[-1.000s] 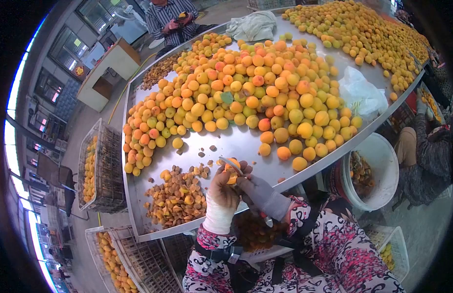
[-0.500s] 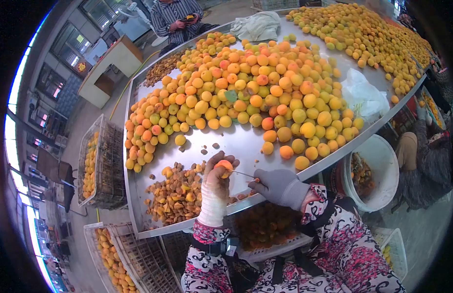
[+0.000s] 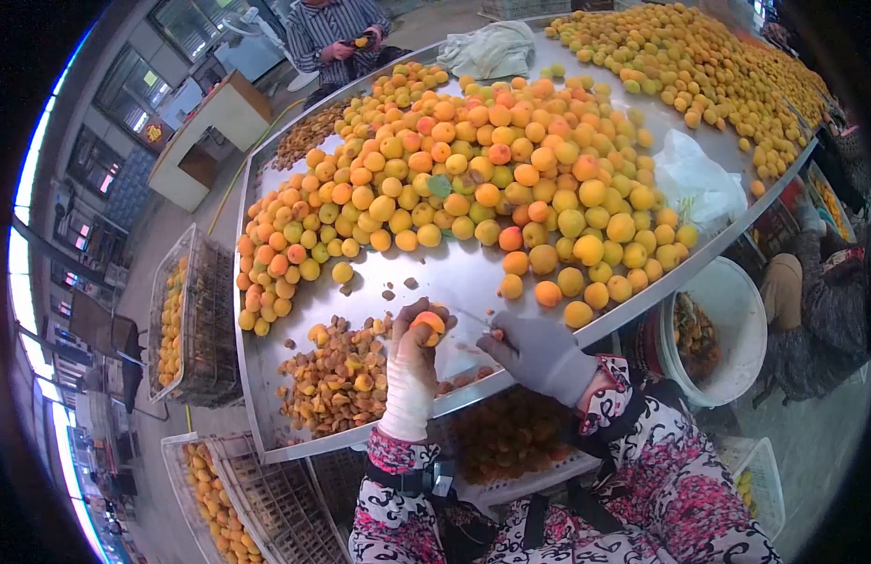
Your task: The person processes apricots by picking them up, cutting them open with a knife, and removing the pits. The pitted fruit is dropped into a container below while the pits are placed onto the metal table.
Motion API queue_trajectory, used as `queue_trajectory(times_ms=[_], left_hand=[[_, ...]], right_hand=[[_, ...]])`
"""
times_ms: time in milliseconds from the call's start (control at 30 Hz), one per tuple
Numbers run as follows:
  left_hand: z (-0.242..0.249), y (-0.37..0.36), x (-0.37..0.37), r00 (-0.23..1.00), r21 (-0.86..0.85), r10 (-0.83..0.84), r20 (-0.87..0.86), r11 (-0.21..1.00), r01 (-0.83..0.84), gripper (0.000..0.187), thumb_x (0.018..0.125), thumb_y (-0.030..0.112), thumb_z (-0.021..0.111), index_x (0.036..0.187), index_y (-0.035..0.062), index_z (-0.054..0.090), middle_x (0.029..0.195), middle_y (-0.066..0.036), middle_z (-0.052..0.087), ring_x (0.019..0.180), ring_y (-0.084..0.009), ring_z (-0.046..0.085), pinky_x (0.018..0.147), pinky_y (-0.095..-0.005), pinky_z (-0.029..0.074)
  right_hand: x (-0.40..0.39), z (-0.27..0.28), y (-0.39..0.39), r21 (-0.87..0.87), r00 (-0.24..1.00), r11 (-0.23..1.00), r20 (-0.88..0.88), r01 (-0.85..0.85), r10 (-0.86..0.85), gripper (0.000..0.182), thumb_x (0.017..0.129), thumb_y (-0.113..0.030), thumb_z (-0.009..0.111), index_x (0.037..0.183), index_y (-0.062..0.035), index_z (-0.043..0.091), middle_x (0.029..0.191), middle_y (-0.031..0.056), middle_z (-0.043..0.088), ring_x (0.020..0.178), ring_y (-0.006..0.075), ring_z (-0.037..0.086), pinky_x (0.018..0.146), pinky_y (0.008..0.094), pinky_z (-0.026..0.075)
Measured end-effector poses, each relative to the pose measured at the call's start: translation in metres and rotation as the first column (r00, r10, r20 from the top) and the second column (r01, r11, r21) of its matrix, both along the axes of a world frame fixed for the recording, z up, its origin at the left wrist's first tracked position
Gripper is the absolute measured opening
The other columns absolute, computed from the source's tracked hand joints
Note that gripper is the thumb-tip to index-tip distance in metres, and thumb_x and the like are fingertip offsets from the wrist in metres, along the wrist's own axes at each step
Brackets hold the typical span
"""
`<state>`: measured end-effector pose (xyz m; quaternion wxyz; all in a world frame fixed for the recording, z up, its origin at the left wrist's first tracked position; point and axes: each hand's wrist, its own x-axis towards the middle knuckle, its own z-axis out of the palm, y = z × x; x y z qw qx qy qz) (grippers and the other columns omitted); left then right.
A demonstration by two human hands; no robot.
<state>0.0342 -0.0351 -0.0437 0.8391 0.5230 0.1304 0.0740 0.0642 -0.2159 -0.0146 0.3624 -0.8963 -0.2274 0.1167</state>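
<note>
My left hand, wrapped in pale cloth at the wrist, is closed round an apricot whose orange flesh faces up. In my right hand, gloved in grey, is a small knife with a thin blade, blurred and pointing up-left, a short way right of the apricot. Below and left of my left hand lies a heap of brown apricot pits with bits of flesh. A big pile of whole apricots covers the metal table beyond both hands.
A white bucket with scraps stands at right, and a crate of dark orange pieces sits below the table edge. Crates of apricots line the left. A clear plastic bag and a cloth lie on the table; a person sits beyond.
The knife has drawn away from the apricot and its blade has swung upward. The apricot has turned in my left hand and shows more of its open orange flesh.
</note>
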Motion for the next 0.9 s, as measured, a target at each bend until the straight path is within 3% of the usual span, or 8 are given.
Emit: queue_trajectory(times_ms=[133, 200, 400, 567, 600, 700, 767, 900], left_hand=[[0.015, -0.025, -0.010, 0.982, 0.418, -0.175, -0.075, 0.888, 0.190, 0.046, 0.084, 0.009, 0.043, 0.128, -0.0014, 0.032, 0.111, -0.012, 0.052, 0.101, -0.0193, 0.049, 0.092, -0.0288, 0.037], [0.012, -0.042, -0.017, 0.977, 0.452, -0.214, 0.008, 0.872, 0.187, 0.054, 0.078, -0.005, 0.038, 0.131, -0.0009, 0.029, 0.118, -0.013, 0.047, 0.100, -0.0179, 0.047, 0.085, -0.0284, 0.042], [0.011, -0.033, -0.031, 0.967, 0.931, -0.252, 0.046, 0.362, 0.050, 0.041, 0.078, 0.002, 0.039, 0.119, -0.0028, 0.039, 0.082, -0.018, 0.063, 0.068, -0.0285, 0.062, 0.064, -0.0343, 0.049], [0.001, -0.018, -0.047, 0.953, 0.603, -0.291, -0.080, 0.748, 0.279, 0.023, 0.083, 0.012, 0.048, 0.103, 0.0018, 0.051, 0.081, -0.006, 0.059, 0.067, -0.0132, 0.056, 0.058, -0.0271, 0.047], [0.026, -0.018, -0.052, 0.894, 0.274, -0.304, -0.331, 0.875, 0.399, 0.022, 0.083, 0.013, 0.049, 0.102, 0.0024, 0.051, 0.083, -0.007, 0.058, 0.069, -0.0137, 0.056, 0.059, -0.0255, 0.047], [0.039, -0.006, -0.063, 0.842, 0.374, -0.379, -0.384, 0.770, 0.517, 0.029, 0.081, 0.015, 0.052, 0.107, 0.0024, 0.051, 0.084, -0.007, 0.058, 0.069, -0.0124, 0.055, 0.062, -0.0260, 0.047], [0.062, -0.013, -0.063, 0.610, 0.665, -0.588, -0.531, 0.157, 0.731, 0.034, 0.081, 0.017, 0.055, 0.112, 0.0035, 0.050, 0.089, -0.010, 0.058, 0.075, -0.0172, 0.059, 0.068, -0.0297, 0.047], [0.056, -0.003, -0.066, 0.733, 0.761, -0.458, -0.503, 0.167, 0.627, 0.034, 0.080, 0.019, 0.057, 0.110, 0.0046, 0.053, 0.091, -0.019, 0.060, 0.083, -0.0308, 0.060, 0.072, -0.0340, 0.047]], right_hand=[[0.008, -0.022, 0.011, 0.321, 0.981, 0.940, -0.186, 0.111, -0.052, 0.044, 0.077, -0.046, 0.061, 0.089, -0.0046, 0.053, 0.072, 0.0150, 0.059, 0.068, 0.0290, 0.061, 0.061, 0.0372, 0.047], [0.009, -0.025, 0.017, 0.532, 0.873, 0.814, -0.484, 0.235, 0.064, 0.033, 0.075, -0.029, 0.066, 0.095, -0.0032, 0.058, 0.082, 0.0047, 0.061, 0.078, 0.0107, 0.056, 0.067, 0.0275, 0.045], [-0.005, -0.029, 0.014, 0.520, 0.863, 0.813, -0.504, 0.260, 0.046, 0.032, 0.076, -0.026, 0.067, 0.096, -0.0034, 0.059, 0.086, 0.0058, 0.062, 0.080, 0.0110, 0.056, 0.072, 0.0276, 0.046], [-0.015, -0.018, 0.004, 0.616, 0.851, 0.781, -0.459, 0.098, 0.256, 0.030, 0.076, -0.022, 0.069, 0.094, -0.0011, 0.059, 0.078, 0.0012, 0.059, 0.072, 0.0064, 0.053, 0.063, 0.0225, 0.044], [-0.016, -0.015, 0.001, 0.616, 0.822, 0.787, -0.459, 0.021, 0.338, 0.029, 0.076, -0.021, 0.069, 0.094, -0.0004, 0.059, 0.077, 0.0009, 0.058, 0.071, 0.0057, 0.052, 0.061, 0.0219, 0.044], [-0.019, -0.010, -0.007, 0.471, 0.824, 0.847, -0.357, -0.247, 0.440, 0.038, 0.077, -0.038, 0.063, 0.094, -0.0044, 0.059, 0.078, 0.0080, 0.061, 0.073, 0.0163, 0.057, 0.067, 0.0293, 0.045], [-0.021, -0.015, -0.008, 0.260, 0.814, 0.861, -0.293, -0.437, 0.502, 0.048, 0.079, -0.053, 0.053, 0.095, -0.0079, 0.059, 0.085, 0.0174, 0.062, 0.082, 0.0322, 0.060, 0.074, 0.0371, 0.045], [-0.015, -0.004, -0.020, 0.193, 0.854, 0.913, -0.327, -0.358, 0.404, 0.049, 0.080, -0.054, 0.053, 0.092, -0.0071, 0.059, 0.083, 0.0171, 0.062, 0.082, 0.0321, 0.060, 0.074, 0.0369, 0.045]])
